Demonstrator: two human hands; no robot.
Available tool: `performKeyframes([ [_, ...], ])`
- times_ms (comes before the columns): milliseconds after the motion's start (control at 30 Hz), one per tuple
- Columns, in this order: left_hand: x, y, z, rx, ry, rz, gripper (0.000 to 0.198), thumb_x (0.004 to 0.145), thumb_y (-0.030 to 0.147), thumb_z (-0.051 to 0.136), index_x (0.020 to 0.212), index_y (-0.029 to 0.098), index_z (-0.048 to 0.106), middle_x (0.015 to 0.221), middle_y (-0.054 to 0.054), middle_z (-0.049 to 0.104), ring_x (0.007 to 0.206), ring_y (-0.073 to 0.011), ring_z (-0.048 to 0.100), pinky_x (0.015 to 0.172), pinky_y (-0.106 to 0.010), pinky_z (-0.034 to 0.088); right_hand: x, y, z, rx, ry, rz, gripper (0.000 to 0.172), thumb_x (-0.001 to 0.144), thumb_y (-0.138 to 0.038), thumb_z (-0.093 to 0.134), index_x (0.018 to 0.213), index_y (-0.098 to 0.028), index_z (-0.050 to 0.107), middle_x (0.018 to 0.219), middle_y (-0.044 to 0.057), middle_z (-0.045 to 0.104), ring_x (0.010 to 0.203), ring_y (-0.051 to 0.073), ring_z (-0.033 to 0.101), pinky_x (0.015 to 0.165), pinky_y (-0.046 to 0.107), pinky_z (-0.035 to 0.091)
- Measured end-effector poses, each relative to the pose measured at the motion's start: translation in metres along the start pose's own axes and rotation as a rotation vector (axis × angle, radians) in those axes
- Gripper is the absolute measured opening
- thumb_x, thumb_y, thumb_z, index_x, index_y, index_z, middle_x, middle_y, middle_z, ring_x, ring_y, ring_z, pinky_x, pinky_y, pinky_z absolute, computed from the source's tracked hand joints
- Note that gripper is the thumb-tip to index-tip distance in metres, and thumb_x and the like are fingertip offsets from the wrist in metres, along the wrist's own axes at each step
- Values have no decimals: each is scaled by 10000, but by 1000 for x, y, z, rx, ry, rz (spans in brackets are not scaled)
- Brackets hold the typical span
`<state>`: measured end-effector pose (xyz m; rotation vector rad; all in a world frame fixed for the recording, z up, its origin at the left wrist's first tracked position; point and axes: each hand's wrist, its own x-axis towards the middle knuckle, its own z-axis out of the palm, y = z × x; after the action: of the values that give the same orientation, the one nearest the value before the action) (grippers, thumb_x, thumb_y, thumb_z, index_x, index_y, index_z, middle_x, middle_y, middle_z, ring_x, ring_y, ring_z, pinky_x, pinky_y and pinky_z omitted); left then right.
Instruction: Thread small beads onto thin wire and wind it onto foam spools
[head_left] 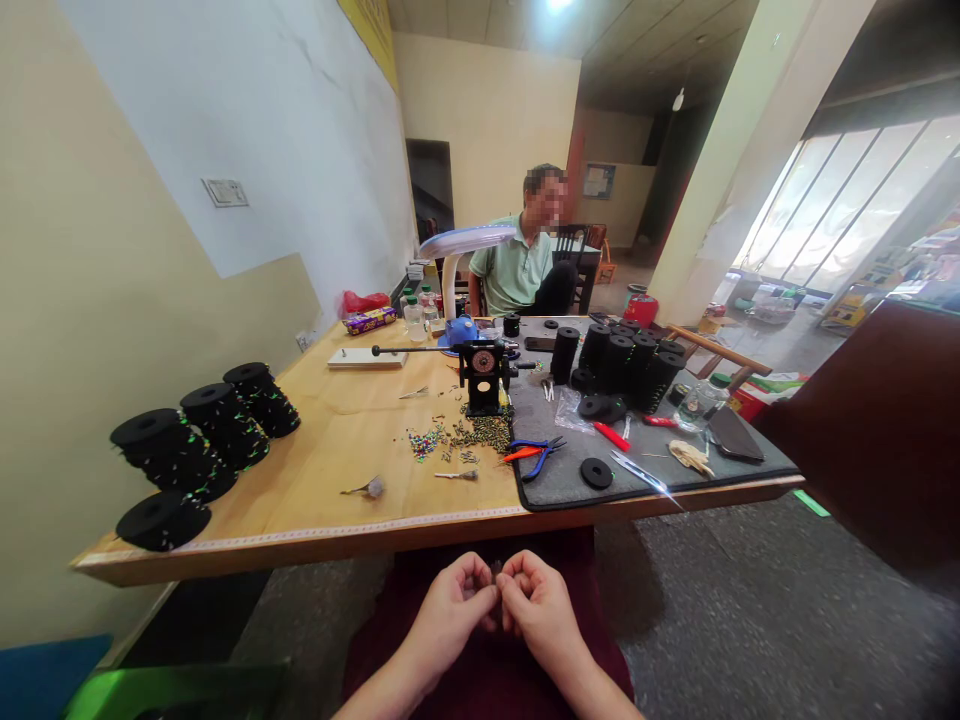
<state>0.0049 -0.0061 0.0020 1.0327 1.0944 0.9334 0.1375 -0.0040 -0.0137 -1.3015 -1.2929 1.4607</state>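
Note:
My left hand point(463, 600) and my right hand point(531, 600) meet over my lap, below the table's front edge. Thumbs and forefingers are pinched together on both, nearly touching each other. Whatever lies between the fingertips is too small and dark to make out. On the tabletop beyond them are pliers point(534, 455) with blue and orange handles, a small brush point(457, 475), and a frayed tuft on a thin stem point(367, 487). A black hand-cranked winder with a dial point(484, 378) stands behind a heap of small brassy pieces point(480, 432) and coloured beads point(426, 445).
Black foam spools stand in stacks at left point(169, 450) and on the grey mat point(619, 365) at right. Tweezers point(637, 470), a red-handled knife point(613, 436) and a glass jar point(703, 400) lie or stand there too. A lamp point(457, 240) rises behind; a person point(529, 260) sits across the table.

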Motion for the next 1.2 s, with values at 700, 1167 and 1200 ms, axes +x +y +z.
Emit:
performKeyframes([
  [700,2,-2,-5,-403,-65,-187,316,654,288,762,727,131,498,655,22,513,605,-78,522,558,-196,401,-4,-4,-3,158,-61,151,498,675,-598,579,746,-130,422,431,-50,470,315,-3,289,345,111,189],
  [1167,4,-3,-6,-468,-103,-234,310,650,264,769,723,131,499,635,29,492,568,-62,482,536,-183,339,-6,-3,-1,161,-119,164,534,656,-636,591,733,-134,425,417,-59,461,314,1,305,343,115,196],
  [1200,3,-3,-6,-466,-102,-233,312,651,266,769,720,130,497,631,29,491,565,-61,480,533,-182,337,-6,-3,-1,158,-120,165,530,658,-632,591,732,-134,427,416,-60,461,312,0,301,342,115,193],
])
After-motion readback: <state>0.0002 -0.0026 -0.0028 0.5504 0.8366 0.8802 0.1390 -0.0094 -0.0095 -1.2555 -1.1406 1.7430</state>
